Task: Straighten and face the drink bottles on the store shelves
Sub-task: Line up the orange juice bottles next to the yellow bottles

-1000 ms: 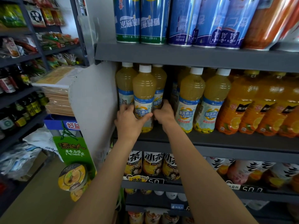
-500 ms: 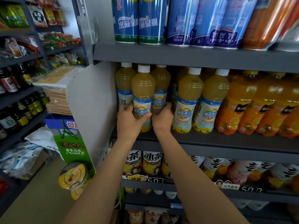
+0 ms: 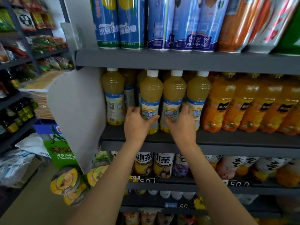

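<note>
Pale yellow juice bottles with white caps and blue-and-white labels stand on the grey middle shelf. My left hand grips the front bottle low on its label, which faces out. My right hand curls round the neighbouring bottle, fingers between it and a third bottle. These three stand side by side near the front edge. A further bottle at the far left shows its QR-code side. More yellow bottles stand behind, mostly hidden.
Orange juice bottles fill the shelf to the right. Tall blue cans stand on the shelf above, tea bottles on the one below. A white side panel bounds the shelf's left end. Noodle cups hang below it.
The front bottle in my left hand has moved right to stand beside the two others. My right hand left the bottle behind it and took hold of the neighbouring one.
</note>
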A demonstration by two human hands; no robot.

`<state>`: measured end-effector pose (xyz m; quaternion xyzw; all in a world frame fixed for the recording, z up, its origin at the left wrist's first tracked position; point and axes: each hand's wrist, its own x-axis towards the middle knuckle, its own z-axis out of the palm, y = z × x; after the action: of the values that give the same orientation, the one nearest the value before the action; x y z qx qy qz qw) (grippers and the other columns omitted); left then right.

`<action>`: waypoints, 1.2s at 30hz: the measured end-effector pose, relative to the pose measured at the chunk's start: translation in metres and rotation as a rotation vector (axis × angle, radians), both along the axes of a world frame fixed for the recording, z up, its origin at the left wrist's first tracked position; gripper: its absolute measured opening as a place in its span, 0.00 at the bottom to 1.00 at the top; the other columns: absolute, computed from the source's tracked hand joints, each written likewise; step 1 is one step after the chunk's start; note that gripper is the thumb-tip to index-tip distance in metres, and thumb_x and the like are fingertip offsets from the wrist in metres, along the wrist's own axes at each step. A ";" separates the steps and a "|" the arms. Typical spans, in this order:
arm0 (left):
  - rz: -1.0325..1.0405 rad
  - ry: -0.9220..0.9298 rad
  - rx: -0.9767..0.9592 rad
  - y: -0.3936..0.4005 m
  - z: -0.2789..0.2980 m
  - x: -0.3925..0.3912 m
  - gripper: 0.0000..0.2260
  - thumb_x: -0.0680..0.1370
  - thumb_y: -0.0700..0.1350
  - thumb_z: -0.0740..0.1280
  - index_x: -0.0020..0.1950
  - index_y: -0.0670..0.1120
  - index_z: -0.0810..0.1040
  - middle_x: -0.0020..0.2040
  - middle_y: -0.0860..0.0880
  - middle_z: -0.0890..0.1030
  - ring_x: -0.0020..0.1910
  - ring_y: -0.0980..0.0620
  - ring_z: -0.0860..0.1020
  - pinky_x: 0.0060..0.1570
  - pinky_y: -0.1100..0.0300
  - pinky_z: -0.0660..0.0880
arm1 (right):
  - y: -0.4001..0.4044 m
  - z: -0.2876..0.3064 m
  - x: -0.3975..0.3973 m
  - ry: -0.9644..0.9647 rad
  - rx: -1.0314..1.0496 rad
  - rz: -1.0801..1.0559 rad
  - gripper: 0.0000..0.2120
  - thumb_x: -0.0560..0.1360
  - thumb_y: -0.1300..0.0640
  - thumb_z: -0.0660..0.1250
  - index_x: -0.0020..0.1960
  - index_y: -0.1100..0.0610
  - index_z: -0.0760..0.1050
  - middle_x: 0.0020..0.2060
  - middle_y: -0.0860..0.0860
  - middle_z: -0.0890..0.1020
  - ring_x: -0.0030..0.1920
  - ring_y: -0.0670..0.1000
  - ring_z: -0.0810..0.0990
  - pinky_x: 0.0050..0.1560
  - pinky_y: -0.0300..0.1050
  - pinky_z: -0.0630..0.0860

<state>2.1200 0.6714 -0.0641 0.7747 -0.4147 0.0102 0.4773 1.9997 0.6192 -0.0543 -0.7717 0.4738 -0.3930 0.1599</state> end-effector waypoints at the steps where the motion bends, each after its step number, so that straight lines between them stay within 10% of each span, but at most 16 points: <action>1: 0.012 -0.001 0.000 -0.002 -0.001 -0.001 0.26 0.69 0.57 0.73 0.58 0.40 0.76 0.57 0.44 0.72 0.56 0.46 0.74 0.46 0.58 0.69 | -0.002 -0.004 0.001 0.025 0.015 0.016 0.27 0.72 0.53 0.71 0.65 0.64 0.65 0.60 0.59 0.74 0.59 0.59 0.75 0.53 0.52 0.75; 23: 0.106 0.030 -0.021 -0.010 -0.007 -0.016 0.30 0.72 0.50 0.72 0.69 0.41 0.67 0.64 0.40 0.67 0.64 0.42 0.68 0.62 0.51 0.68 | 0.000 -0.007 -0.002 0.042 0.083 0.085 0.29 0.77 0.55 0.65 0.72 0.64 0.57 0.65 0.57 0.68 0.63 0.57 0.72 0.54 0.47 0.72; 29: 0.350 0.008 -0.305 0.023 -0.015 0.007 0.20 0.76 0.37 0.66 0.66 0.35 0.67 0.60 0.36 0.70 0.60 0.40 0.72 0.59 0.54 0.71 | 0.026 -0.007 0.008 -0.213 -0.297 0.137 0.15 0.74 0.58 0.68 0.57 0.64 0.73 0.53 0.59 0.76 0.46 0.56 0.80 0.36 0.45 0.78; 32: 0.320 0.055 -0.251 0.021 -0.009 0.030 0.25 0.77 0.37 0.65 0.71 0.34 0.62 0.65 0.35 0.68 0.65 0.40 0.69 0.64 0.53 0.68 | 0.034 0.005 0.034 -0.168 -0.278 0.347 0.11 0.76 0.59 0.64 0.55 0.64 0.75 0.49 0.59 0.79 0.43 0.56 0.81 0.42 0.46 0.79; 36: 0.258 0.110 -0.213 0.009 -0.003 0.051 0.30 0.75 0.36 0.67 0.74 0.37 0.57 0.68 0.36 0.67 0.67 0.40 0.68 0.64 0.45 0.68 | 0.035 0.010 0.062 0.065 -0.077 0.449 0.20 0.79 0.60 0.61 0.70 0.61 0.66 0.65 0.57 0.72 0.62 0.56 0.74 0.60 0.47 0.71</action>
<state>2.1706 0.6806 -0.0667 0.7660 -0.2816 0.0728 0.5732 2.0619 0.6539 -0.0445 -0.8757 0.2796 -0.3401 0.1984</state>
